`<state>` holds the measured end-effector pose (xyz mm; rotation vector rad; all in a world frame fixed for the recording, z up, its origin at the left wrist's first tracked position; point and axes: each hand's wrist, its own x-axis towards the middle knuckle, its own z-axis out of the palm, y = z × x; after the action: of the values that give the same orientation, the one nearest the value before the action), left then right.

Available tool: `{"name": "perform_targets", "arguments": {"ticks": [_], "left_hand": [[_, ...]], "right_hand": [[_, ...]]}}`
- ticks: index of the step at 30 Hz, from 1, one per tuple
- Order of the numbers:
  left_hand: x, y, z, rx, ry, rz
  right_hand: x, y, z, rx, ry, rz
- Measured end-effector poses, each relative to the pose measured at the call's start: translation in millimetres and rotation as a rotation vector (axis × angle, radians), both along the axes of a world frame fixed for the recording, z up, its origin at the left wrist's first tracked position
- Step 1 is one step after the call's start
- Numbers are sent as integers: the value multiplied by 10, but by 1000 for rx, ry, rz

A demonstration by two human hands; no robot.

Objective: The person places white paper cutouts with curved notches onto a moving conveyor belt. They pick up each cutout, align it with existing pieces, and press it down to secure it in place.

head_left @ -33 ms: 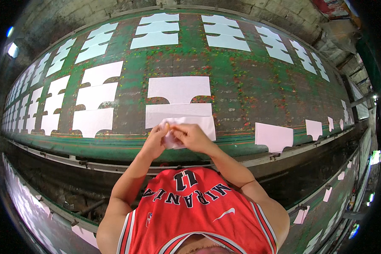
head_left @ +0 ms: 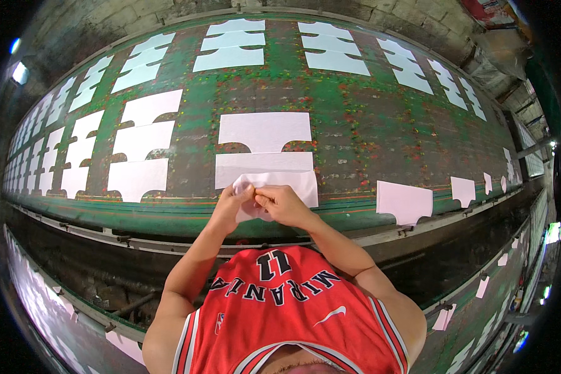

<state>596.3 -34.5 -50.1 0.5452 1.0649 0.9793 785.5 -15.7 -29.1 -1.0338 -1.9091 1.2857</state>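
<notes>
Over the near edge of the long green table, my left hand (head_left: 230, 207) and my right hand (head_left: 285, 206) meet, fingertips pinched together on a cut white fabric piece (head_left: 302, 187). Part of that piece hangs crumpled below my fingers, while its right part spreads flat toward the table. Just beyond it lies a second white fabric piece (head_left: 262, 163), partly covered. Farther back is another white fabric piece (head_left: 265, 128) with curved cut-outs along its near edge.
Columns of similar white pieces (head_left: 140, 177) lie to the left, with more rows (head_left: 230, 57) along the far side. A folded pinkish stack (head_left: 405, 199) overhangs the table's front edge at right. Behind me runs another table (head_left: 480, 311), across a dark gap.
My fingers have shifted slightly on the fabric, the right hand's fingertips now closer to the left's. The crumpled part of the piece hangs a little differently.
</notes>
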Motion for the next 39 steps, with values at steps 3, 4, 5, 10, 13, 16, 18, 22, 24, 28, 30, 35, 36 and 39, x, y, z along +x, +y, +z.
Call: {"name": "perform_targets", "arguments": {"ticks": [3,4,5,10,13,16,18,22,24,28,30,35,36,39], "left_hand": [[-105,-44,-171,105,340,-9],[-134,-61,-201,179,325,3],[-153,-80,-219,188,353,4],[-270,-54,-222,243,531,-78],[-372,-38,-298,297,457,-16],[-517,-30,-404,322,458,98],[-601,-15,-462,303,453,145],[-686,39,-489,255,526,190],[-699,85,-448,270,456,214],[-718,379,-295,212,492,262],[-713,640,-235,257,466,305],[-843,1545,-328,282,684,254],[-859,1798,-417,301,748,252],[-917,2534,-731,438,998,243]], "right_hand": [[87,108,-357,-93,-22,-121],[154,157,-470,-148,-9,-196],[240,231,-578,-26,-90,-216],[636,706,-925,264,-300,-115],[660,745,-1061,163,-317,-76],[662,764,-1116,205,-382,-74],[661,769,-1117,170,-370,-99],[711,780,-967,146,-357,-108],[780,832,-809,146,-368,-30],[945,1012,-474,-156,-315,-17],[969,1182,-406,-162,-208,-111],[1094,1870,-453,-70,-106,-298],[1084,2045,-507,-16,-164,-337],[1055,2570,-710,-19,-107,-435]]}}
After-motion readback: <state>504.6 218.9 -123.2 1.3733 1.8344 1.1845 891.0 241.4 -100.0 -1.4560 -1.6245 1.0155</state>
